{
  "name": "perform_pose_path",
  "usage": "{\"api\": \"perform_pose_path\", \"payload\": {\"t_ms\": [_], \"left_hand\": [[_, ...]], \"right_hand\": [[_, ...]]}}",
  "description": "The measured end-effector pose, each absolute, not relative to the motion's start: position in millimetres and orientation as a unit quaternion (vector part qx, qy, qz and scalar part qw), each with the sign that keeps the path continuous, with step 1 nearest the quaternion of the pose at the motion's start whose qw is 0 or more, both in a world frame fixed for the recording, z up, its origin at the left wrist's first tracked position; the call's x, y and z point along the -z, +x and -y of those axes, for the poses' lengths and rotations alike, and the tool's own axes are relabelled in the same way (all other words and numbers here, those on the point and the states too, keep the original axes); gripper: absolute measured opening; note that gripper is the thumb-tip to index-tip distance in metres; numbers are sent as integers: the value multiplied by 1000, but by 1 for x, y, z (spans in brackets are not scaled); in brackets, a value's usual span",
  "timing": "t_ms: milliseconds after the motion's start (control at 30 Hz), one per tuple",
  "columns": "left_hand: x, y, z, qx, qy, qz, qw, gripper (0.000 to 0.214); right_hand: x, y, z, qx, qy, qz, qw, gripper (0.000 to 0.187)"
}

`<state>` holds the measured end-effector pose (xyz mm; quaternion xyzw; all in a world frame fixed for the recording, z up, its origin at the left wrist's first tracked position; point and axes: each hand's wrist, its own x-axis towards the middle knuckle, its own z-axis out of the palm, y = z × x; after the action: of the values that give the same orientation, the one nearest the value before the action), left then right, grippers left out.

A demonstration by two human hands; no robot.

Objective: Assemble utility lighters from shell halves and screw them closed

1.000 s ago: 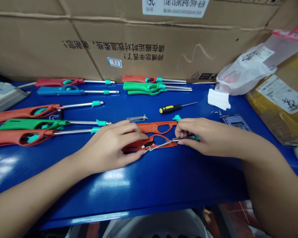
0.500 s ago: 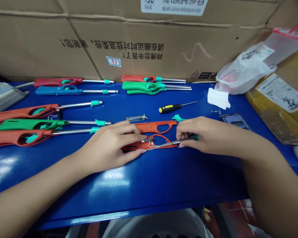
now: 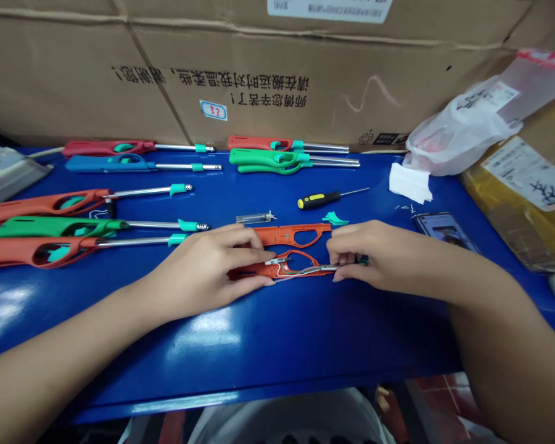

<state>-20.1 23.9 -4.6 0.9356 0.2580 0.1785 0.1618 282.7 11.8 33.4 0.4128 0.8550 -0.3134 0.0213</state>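
A glossy blue table (image 3: 305,345) supports the work. The left hand (image 3: 208,271) grasps the left end of the open orange plastic handle shell (image 3: 252,270), which lies between thumb and fingers and extends rightward from the grip. The right hand (image 3: 367,251) pinches a slim silver metal tube (image 3: 328,268) at the shell's right end. A matching orange plastic half (image 3: 280,235) lies just beyond, parallel. Farther back rests a clear plastic cylinder (image 3: 254,217). A small white-and-dark component (image 3: 276,261) sits at the left index fingertip; thin wires (image 3: 300,272) run toward the tube.
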Motion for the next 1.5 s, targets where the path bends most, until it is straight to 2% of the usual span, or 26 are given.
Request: {"api": "perform_pose_path", "payload": {"t_ms": [167,333,533,767,1000,1167,1267,1500], "left_hand": [[6,-20,-24,-184,935,-253,165,22],[6,-20,-26,-180,939,-247,157,21],[5,-20,-25,-176,942,-244,147,20],[6,-20,-24,-177,945,-240,134,21],[6,-21,-25,-177,942,-244,146,21],[5,-21,-26,-174,941,-250,149,24],[4,-21,-25,-170,940,-255,150,24],[6,-21,-25,-173,941,-252,147,22]], "right_hand": [[-34,284,-12,326,424,-845,34,18],[-34,287,-14,304,442,-843,32,13],[-36,286,-14,311,425,-850,14,23],[-32,280,-15,336,428,-839,-1,19],[-29,275,-14,375,502,-779,13,21],[-29,275,-11,313,460,-830,-36,11],[-30,273,-7,303,444,-840,-70,14],[-28,266,-2,312,432,-845,-47,10]]}}
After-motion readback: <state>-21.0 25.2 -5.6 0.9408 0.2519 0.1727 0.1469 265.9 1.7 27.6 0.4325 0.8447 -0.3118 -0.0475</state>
